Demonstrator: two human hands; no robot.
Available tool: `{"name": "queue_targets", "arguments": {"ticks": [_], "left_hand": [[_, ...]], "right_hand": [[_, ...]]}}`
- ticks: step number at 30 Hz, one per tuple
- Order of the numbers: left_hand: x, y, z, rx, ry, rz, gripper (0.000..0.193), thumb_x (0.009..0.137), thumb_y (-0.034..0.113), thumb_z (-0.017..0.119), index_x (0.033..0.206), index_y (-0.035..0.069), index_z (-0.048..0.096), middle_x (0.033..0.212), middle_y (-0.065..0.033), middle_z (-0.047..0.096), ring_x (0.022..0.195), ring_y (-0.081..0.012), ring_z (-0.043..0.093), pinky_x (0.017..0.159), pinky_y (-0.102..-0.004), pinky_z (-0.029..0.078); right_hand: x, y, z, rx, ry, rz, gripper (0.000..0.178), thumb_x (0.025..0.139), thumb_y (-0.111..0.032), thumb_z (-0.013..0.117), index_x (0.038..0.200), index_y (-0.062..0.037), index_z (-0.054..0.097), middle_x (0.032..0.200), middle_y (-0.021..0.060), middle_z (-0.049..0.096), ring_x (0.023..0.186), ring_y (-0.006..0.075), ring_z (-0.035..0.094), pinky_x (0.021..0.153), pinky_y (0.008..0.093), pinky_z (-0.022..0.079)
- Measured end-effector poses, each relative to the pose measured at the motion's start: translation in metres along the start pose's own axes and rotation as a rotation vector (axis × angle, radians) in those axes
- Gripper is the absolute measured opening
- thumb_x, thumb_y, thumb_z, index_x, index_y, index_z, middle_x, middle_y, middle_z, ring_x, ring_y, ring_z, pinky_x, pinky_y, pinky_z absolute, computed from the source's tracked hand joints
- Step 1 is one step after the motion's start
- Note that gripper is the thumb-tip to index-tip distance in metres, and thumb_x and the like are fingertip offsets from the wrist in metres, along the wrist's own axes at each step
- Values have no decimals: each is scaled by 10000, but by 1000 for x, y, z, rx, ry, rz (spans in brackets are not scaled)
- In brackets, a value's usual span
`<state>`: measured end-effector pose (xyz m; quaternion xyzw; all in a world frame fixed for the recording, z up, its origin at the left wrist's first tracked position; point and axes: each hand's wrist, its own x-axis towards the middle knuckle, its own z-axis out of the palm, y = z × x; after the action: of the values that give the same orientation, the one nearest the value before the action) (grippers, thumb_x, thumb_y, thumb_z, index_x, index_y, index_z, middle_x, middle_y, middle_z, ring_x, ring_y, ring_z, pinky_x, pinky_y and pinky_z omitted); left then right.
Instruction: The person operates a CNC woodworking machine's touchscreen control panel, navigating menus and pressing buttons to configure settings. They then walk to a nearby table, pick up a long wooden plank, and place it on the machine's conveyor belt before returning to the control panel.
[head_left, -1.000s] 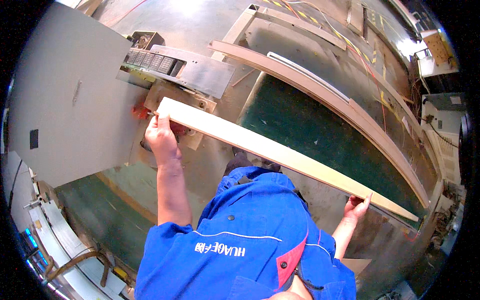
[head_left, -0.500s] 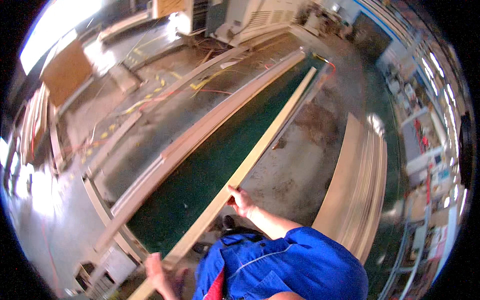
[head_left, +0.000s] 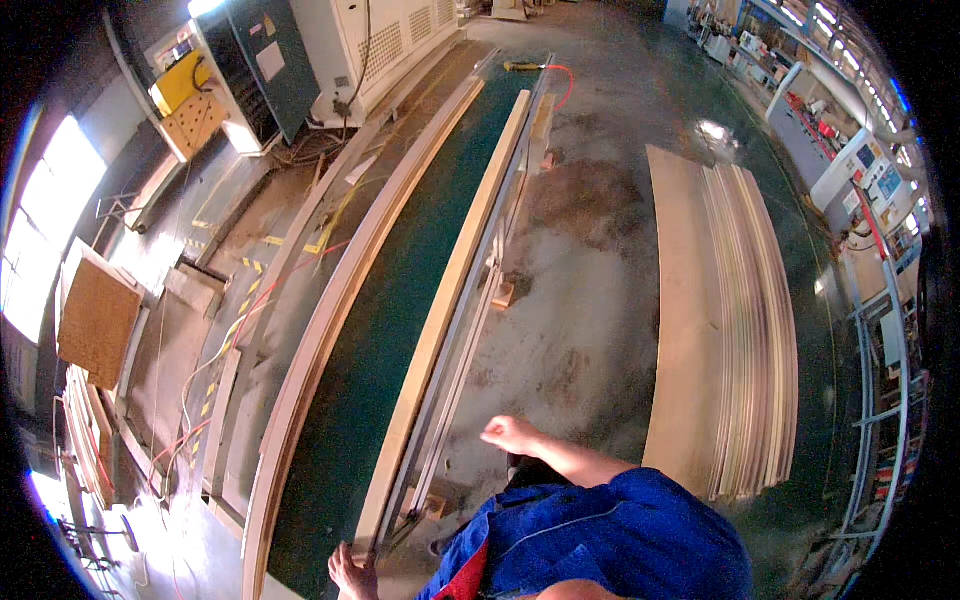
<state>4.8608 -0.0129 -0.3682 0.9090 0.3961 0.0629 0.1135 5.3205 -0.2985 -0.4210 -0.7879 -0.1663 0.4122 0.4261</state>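
A long, pale wooden board [head_left: 462,265] lies lengthwise along the right edge of a dark green surface [head_left: 385,270]. At its near end, my left hand [head_left: 352,574] has its fingers bent against the wood, apparently gripping it; part of this hand is cut off by the lower edge. My right hand [head_left: 510,435] is in the air to the right of the board, apart from it. Its fingers are curled closed, and nothing shows in them.
Another long stack of boards [head_left: 350,290] runs along the green surface's left side. Metal rails [head_left: 450,370] run beside the pale board. To the right stands a large stack of thin wooden sheets [head_left: 690,330]. A red hose [head_left: 570,85] curls at the far end.
My right hand has let go of the pale board and moved right of it. The board now lies along the green surface's edge. My left hand stays at its near end. The view has turned.
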Motion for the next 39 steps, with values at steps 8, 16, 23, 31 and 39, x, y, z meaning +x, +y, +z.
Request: {"name": "queue_targets", "arguments": {"ticks": [8,16,23,31,39], "left_hand": [[180,254,37,-84,-101,170,736,778,378,786,1380,44,526,1370,-204,561,1271,-399,502,1088,-491,394],[355,437,89,-46,-169,193,762,767,364,792,1376,-1,516,1259,-201,609,1198,-380,546,1044,-468,440],[515,608,151,-91,-206,224,754,722,392,805,1312,-5,554,1199,-201,626,1147,-381,561,1007,-463,459],[631,719,165,-44,-411,122,560,693,370,848,1125,83,637,1108,-142,652,1100,-342,612,928,-443,519],[637,766,135,90,-413,12,463,638,292,836,997,110,606,976,-89,653,987,-314,636,850,-435,531]], "right_hand": [[-9,5,-220,-105,274,118,385,909,-396,739,1061,-45,698,978,79,744,891,182,694,800,342,547],[98,-7,-380,-170,140,21,420,927,-376,729,1156,-26,687,1041,107,747,943,207,707,857,345,551],[217,-38,-555,88,387,28,392,910,-361,745,1089,-18,680,986,123,753,909,211,717,821,348,561],[369,-79,-715,337,331,17,204,983,-231,655,1027,-32,657,832,6,655,717,97,593,671,277,499],[628,-149,-917,392,376,-19,344,961,-424,661,862,-95,642,729,7,628,618,75,570,539,269,430]]}}
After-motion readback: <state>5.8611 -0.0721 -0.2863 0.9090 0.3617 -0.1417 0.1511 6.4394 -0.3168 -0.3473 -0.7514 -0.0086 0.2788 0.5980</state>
